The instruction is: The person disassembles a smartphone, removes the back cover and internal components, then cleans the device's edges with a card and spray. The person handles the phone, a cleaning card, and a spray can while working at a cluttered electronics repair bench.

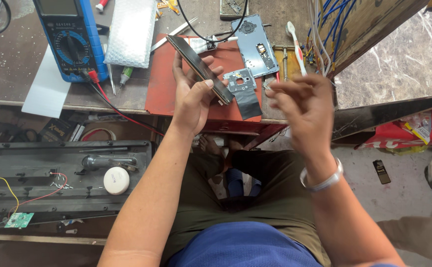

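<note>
Blue cloth of the person's shirt [240, 244] is filling the bottom edge, closest of all, with both forearms rising from it. At centre, the left hand [193, 99] is clamping its fingers and thumb around a slim dark phone [198, 64], which is tilting edge-on above the red mat [164, 84]. At 3 o'clock of it, the right hand [305, 106] is hovering blurred, fingertips pinching together; whether anything is sitting between them I cannot tell. Just beside the phone a small grey bracket [240, 79] is lying on the mat, and a blue-grey back frame [255, 44] is resting at 1 o'clock. A white bubble-wrap pouch [129, 32] is lying at 11 o'clock, next to a blue multimeter [70, 39], whose top is being cut off. Red and yellow packets [423, 129] are showing at 3 o'clock, partly hidden under a shelf edge.
</note>
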Motion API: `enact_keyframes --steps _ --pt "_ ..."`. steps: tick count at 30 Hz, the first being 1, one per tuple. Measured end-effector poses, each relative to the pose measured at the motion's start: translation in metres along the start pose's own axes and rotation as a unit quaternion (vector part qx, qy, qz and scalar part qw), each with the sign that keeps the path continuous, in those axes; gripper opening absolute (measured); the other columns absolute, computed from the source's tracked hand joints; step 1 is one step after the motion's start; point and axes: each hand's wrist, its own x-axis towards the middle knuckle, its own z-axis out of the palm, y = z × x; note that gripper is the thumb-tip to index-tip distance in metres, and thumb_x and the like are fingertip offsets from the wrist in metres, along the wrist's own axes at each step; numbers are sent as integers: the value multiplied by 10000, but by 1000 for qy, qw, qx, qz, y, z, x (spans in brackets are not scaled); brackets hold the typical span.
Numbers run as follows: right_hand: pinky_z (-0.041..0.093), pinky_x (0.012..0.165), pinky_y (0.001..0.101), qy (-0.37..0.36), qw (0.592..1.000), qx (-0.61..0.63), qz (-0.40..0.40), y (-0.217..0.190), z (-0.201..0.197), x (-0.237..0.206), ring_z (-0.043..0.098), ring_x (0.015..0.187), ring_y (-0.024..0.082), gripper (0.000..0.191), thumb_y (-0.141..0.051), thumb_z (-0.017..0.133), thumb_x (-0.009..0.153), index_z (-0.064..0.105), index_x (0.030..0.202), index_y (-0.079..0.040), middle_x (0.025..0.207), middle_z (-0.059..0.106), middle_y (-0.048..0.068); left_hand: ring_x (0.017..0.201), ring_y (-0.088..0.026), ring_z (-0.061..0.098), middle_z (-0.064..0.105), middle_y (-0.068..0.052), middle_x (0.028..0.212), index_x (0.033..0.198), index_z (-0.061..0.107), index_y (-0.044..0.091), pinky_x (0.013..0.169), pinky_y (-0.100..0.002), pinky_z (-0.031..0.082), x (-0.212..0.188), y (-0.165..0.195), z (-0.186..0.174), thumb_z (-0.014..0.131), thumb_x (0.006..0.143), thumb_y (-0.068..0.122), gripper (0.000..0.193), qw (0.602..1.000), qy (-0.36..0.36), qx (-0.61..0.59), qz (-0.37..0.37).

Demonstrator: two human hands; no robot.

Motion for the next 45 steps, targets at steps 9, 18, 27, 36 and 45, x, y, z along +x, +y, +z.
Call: enact_keyframes --steps 9,18,27,36,45 --pt "484 1087 404 206 903 362 106 13 -90 -110 592 1228 231 415 -471 597 1096 565 1330 -130 1380 625 91 1311 -317 561 437 -194 1440 1611 40 246 1054 -511 596 -2 5 2 571 883 15 930 1000 -1 7 -5" --pt "447 1222 427 216 918 319 89 -10 -124 -125 569 1397 191 601 -648 690 929 621 1323 -201 1475 596 17 1327 -327 562 445 -194 1456 1608 45 248 1076 -519 592 -1 5 -1 577 876 12 935 1000 -5 2 3" --pt "457 972 414 425 858 260 121 40 -155 -151 571 1001 171 429 -608 743 945 600 1060 -221 1000 584 -16 1333 -324 545 433 -181 1449 1607 50 264 1108 -533 568 -2 4 -2 598 875 -7 954 1000 -1 21 7" --pt "344 1071 773 370 671 642 -20 -66 -119 -97 529 1242 537 616 -533 479 945 503 1294 -27 1346 544 316 1344 -326 547 429 -192 1460 1609 36 270 1091 -525 572 -1 5 -3 582 873 -8 957 1000 0 27 2" --pt "514 619 275 428 818 379 72 -38 -127 -109 627 673 146 311 -345 497 1122 660 1092 -82 944 717 84 1346 -320 539 429 -192 1465 1614 25 264 1097 -524 568 0 3 -3 591 884 -21 967 1000 -3 25 5"
